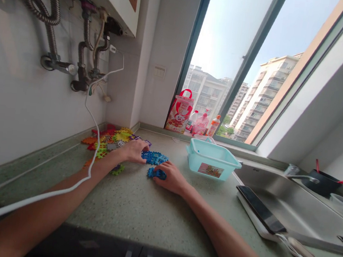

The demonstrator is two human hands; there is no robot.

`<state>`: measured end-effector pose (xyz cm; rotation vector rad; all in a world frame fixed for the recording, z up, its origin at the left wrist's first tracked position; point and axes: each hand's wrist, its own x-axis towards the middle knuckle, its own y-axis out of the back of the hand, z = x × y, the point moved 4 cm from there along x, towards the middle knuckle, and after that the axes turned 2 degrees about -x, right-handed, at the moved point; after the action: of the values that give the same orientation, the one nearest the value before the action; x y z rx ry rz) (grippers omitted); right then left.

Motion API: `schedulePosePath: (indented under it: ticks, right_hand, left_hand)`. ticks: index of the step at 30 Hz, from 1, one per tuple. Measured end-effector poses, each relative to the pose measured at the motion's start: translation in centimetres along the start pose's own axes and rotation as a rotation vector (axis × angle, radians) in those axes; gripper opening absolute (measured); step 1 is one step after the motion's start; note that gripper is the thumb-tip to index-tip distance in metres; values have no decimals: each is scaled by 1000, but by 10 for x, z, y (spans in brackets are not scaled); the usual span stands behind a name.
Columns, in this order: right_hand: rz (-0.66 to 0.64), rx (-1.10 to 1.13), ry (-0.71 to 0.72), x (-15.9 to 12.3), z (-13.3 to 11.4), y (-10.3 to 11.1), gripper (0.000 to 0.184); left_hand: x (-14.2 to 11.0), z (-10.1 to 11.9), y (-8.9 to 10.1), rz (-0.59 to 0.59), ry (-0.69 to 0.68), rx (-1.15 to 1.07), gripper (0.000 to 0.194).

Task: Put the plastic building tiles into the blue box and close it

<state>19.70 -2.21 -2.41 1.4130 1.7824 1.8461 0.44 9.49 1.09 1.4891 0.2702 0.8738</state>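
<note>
Several flat, toothed blue plastic building pieces [155,158] lie on the counter between my hands. My left hand [134,150] comes in from the left, its thumb and fingers closed round the left end of these pieces. My right hand [170,176] is just nearer and to the right, fingers curled down over a separate dark blue building piece [152,173]. Its fingertips partly hide that piece. Beside and behind my left hand is a loose pile of similar pieces in yellow [123,134], red [109,131], green [102,150], orange and purple, partly covered by my forearm.
A pale turquoise plastic basket [214,160] stands right of my hands. Beyond it are a steel sink [276,186] and a phone [261,209] on a white block. A white cable [96,136] hangs across my left forearm. Bottles [201,123] and a red-handled bag [180,113] line the windowsill.
</note>
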Motion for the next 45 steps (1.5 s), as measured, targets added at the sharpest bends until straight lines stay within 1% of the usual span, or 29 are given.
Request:
schedulePosePath:
  ticks: [2,4,6,8,10,13,15,17,20,22,27,32,35,38,40,43,45]
  right_hand:
    - [21,-11,-3,0,0,3,27]
    - [99,-17,-18,-1,6,10,30]
    - [226,-15,-73,-4,20,21,29]
    - [333,-7,-148,-9,39,29,28]
    - [376,-4,-208,-14,56,34,26]
    - [369,-4,-268,-17,69,30,26]
    - [350,-5,-309,-14,70,23,25]
    - [296,-15,-341,-9,66,14,24]
    - [169,-26,-374,-4,60,1,25]
    - [121,-19,-401,-3,59,-3,27]
    - [134,-50,-434,-3,57,0,23]
    - [150,-105,-445,-3,54,-1,34]
    - [157,-105,-456,-4,53,3,28]
    - [233,-119,-406,-4,47,18,25]
    - [304,-155,-329,-3,42,35,25]
    - [441,-229,-239,-9,45,72,26]
    - [555,-299,-268,-19,58,100,28]
  left_hand:
    - [0,-2,-8,-1,11,4,46]
    - [-1,-6,-15,-28,32,-10,45]
    - [-2,-8,-19,-54,39,-44,43]
    - [-3,-8,-18,-51,27,-58,42]
    - [-3,-6,-14,-13,8,-37,42]
    - [-2,-1,-6,85,-22,-32,44]
    - [-1,3,-3,138,-47,-67,44]
    - [0,6,-4,158,-72,-95,43]
    - [2,8,-9,136,-98,-111,42]
    - [3,8,-13,110,-98,-115,42]
    - [3,6,-23,28,-73,-116,42]
    - [4,9,-26,-17,-49,-125,40]
    - [4,11,-25,-24,-38,-120,43]
    - [3,12,-24,-37,-37,-128,42]
    - [3,12,-24,-41,-40,-129,41]
    - [2,11,-25,-34,-60,-129,41]
    - [2,10,-26,-29,-74,-132,41]
